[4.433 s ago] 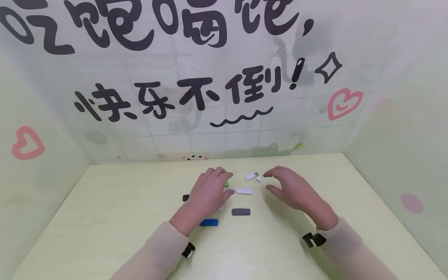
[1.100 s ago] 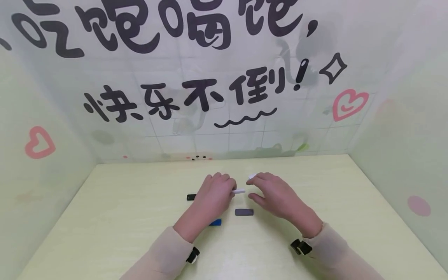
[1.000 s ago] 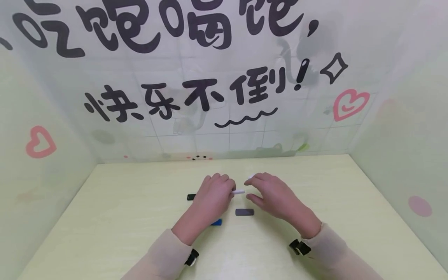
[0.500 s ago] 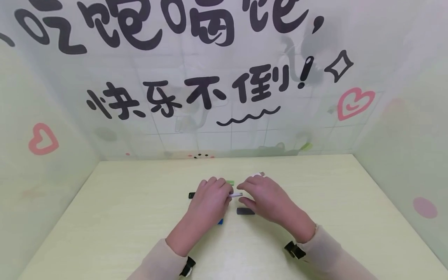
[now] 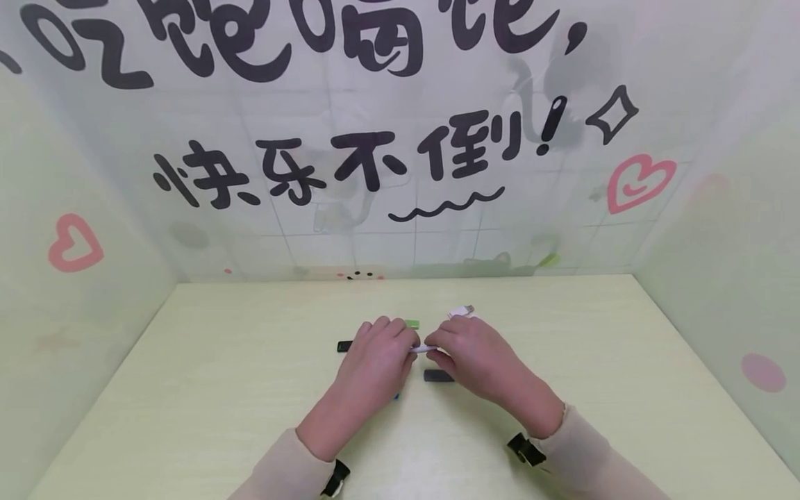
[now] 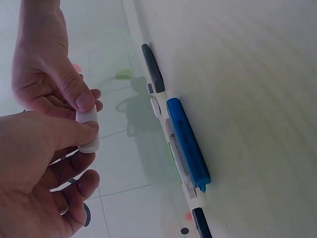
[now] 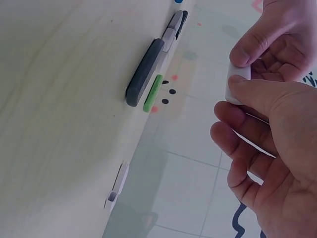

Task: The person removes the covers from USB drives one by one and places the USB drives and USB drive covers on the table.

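A white USB flash drive (image 5: 421, 349) is held level between both hands above the table. My left hand (image 5: 376, 361) pinches one end with thumb and index finger, and my right hand (image 5: 486, 357) pinches the other. In the right wrist view the drive (image 7: 237, 72) shows white between the two thumbs, its seam hidden by the fingers. Behind the right hand lies another white USB drive (image 5: 461, 311) with its metal plug bare. A grey drive (image 5: 439, 376) lies below the hands, partly covered by the right one.
A green drive (image 5: 412, 324) and a black drive (image 5: 344, 346) show beside the left hand. The blue drive (image 6: 188, 141) is mostly hidden in the head view. Walls with lettering enclose the pale table (image 5: 219, 389) at the back and sides.
The left hand has picked up the white drive from the table. The right hand has come in leftward and now pinches its free end. The other drives stay on the table.
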### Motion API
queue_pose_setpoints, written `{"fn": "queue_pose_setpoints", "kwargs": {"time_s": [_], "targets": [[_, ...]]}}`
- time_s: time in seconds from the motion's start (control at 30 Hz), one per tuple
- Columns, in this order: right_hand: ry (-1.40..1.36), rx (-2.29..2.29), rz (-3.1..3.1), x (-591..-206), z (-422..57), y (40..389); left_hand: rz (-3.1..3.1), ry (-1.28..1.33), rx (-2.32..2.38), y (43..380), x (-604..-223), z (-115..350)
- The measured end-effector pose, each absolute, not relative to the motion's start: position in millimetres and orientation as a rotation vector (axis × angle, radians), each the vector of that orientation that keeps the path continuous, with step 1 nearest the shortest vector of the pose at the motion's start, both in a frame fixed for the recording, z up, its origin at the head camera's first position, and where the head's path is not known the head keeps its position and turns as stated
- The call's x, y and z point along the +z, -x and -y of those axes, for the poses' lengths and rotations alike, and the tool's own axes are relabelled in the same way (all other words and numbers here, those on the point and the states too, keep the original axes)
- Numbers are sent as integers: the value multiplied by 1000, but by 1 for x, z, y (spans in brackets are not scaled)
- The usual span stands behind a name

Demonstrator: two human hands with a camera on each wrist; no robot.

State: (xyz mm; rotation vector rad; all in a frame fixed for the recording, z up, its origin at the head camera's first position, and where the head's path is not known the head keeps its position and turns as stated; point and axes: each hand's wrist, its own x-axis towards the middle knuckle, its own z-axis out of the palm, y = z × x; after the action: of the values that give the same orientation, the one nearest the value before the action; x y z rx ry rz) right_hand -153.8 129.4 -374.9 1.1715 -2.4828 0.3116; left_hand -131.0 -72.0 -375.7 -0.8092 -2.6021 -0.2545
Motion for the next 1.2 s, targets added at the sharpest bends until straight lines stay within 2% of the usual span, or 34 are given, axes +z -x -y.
{"fn": "queue_pose_setpoints", "kwargs": {"time_s": [1.2], "targets": [[-1265, 391, 2432, -374, -127, 148, 2602, 928, -398, 128, -376, 71]]}}
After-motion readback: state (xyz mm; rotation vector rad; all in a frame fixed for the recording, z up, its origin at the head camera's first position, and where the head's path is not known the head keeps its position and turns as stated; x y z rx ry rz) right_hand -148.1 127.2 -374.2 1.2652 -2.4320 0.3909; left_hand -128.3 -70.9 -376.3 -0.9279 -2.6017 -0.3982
